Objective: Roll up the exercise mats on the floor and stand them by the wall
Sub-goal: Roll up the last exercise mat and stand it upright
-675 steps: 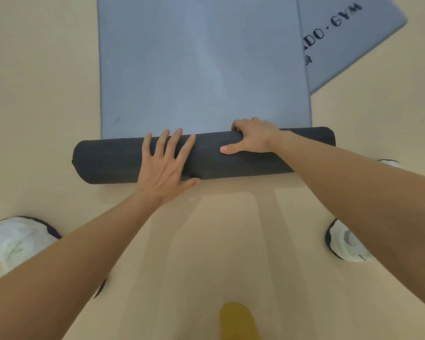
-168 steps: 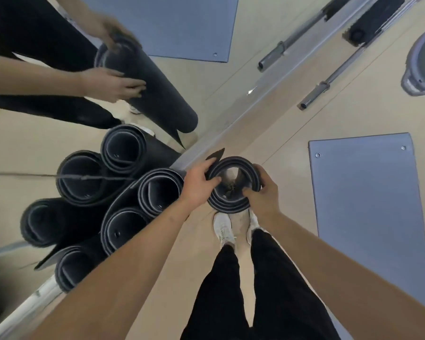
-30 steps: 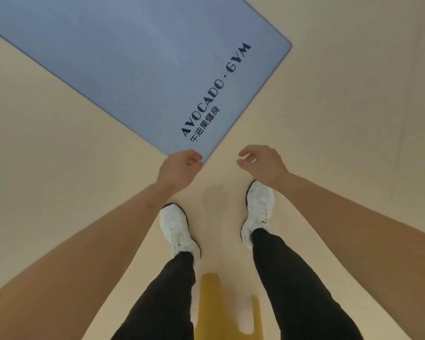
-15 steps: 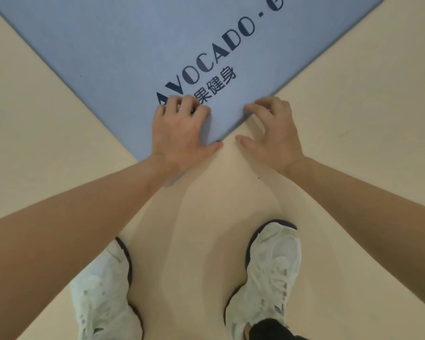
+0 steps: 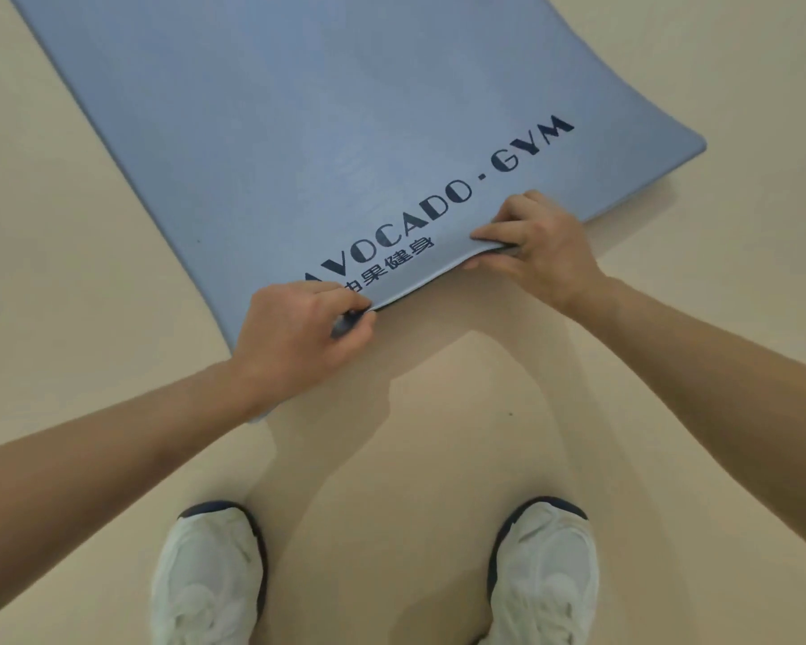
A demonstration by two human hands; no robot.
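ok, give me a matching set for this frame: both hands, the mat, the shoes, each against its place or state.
1 left hand
2 right hand
3 blue foam exercise mat
4 white mesh sneakers

A near edge lifted
B pinches the edge at the logo's start
C planted on the beige floor
D pinches the edge below "CADO"

Pairs: 1-B, 2-D, 3-A, 4-C

Left hand [image 5: 299, 335]: knuckles up, fingers curled, pinched near edge of mat [image 5: 345, 109] | Right hand [image 5: 543, 246]: thumb on top, fingers curled under same edge | Forearms: bare, extended forward and down, converging.
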